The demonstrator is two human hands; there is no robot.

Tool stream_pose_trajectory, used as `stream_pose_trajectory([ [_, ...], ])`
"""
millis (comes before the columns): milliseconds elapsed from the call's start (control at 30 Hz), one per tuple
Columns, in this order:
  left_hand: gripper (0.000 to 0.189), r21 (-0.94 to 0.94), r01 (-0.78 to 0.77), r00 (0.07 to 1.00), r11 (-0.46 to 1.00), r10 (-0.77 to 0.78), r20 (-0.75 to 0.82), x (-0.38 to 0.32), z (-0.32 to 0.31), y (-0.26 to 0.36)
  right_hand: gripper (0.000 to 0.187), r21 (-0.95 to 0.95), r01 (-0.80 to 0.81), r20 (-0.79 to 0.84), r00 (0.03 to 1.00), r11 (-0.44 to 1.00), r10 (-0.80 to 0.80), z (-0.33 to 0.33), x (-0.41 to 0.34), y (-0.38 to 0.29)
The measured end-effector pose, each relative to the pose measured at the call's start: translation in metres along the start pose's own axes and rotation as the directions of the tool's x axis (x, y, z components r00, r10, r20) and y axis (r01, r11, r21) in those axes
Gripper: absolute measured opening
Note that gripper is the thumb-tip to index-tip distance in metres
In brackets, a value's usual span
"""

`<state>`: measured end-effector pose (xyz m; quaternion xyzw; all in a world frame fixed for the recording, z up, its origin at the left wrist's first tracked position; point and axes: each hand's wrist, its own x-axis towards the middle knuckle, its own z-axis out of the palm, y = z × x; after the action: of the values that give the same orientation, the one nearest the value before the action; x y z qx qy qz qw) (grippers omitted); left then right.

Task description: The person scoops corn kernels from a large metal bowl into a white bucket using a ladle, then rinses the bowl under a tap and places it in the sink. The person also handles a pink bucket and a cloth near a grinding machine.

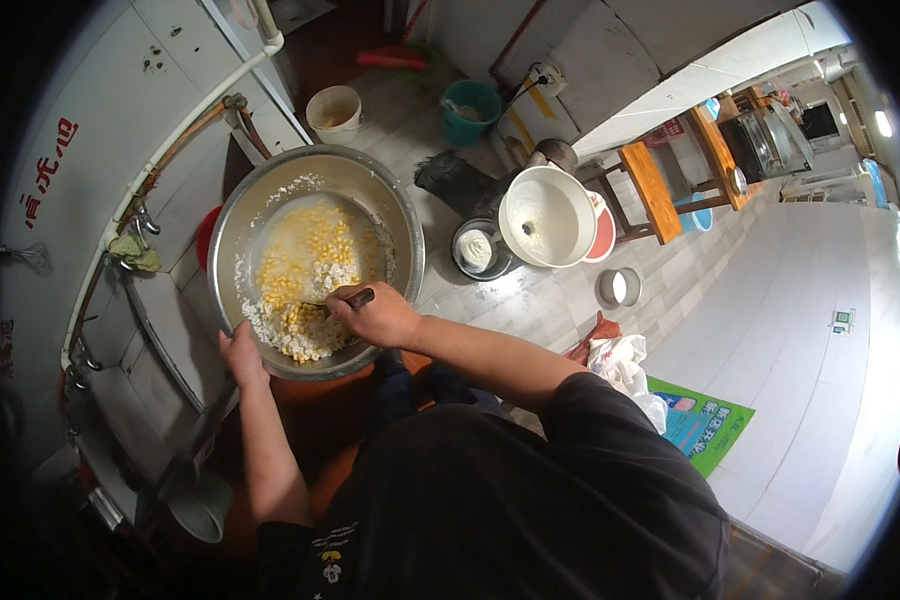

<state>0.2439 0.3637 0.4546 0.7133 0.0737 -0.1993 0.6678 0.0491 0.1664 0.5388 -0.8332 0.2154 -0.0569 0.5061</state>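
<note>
A large steel basin [381, 169] stands before me, tilted or seen at a slant. Inside are yellow corn kernels [334, 241] in cloudy liquid, with a heap of white grain-like food [311, 346] on the near side. My right hand [375, 313] grips the dark handle [361, 298] of a utensil, whose working end dips among the kernels and is mostly hidden. At the near left rim, my left hand [244, 355] holds the basin's edge, thumb upward.
Left are tiled sinks [171, 296] with a tap [145, 221] and a green cloth [136, 253]. On the floor to the right stand a white funnel-like hopper [551, 202], a black container [506, 264] and a steel pot [630, 286]. Buckets [334, 135] lie beyond the basin.
</note>
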Motion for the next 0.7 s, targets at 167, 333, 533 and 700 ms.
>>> stream_pose_trajectory([
  [167, 0.037, -0.006, 0.002, 1.000, 1.000, -0.002, 0.000, -0.003, 0.003, 0.002, 0.031, 0.095, -0.109, 0.066, 0.992, 0.989, 0.103, 0.000, -0.005, 0.002],
  [333, 0.029, 0.019, 0.016, 0.999, 1.000, -0.015, -0.037, -0.005, 0.004, 0.001, 0.039, 0.231, -0.268, 0.101, 0.963, 0.935, 0.251, -0.005, -0.008, 0.006],
  [533, 0.030, 0.050, -0.026, 0.999, 0.998, 0.028, -0.043, -0.007, 0.005, 0.005, 0.036, 0.511, -0.375, 0.128, 0.923, 0.773, 0.363, -0.025, -0.013, 0.003],
  [700, 0.031, 0.067, -0.027, 0.997, 0.997, 0.031, -0.071, -0.014, 0.010, 0.011, 0.035, 0.629, -0.295, 0.088, 0.946, 0.720, 0.311, -0.035, -0.017, 0.003],
])
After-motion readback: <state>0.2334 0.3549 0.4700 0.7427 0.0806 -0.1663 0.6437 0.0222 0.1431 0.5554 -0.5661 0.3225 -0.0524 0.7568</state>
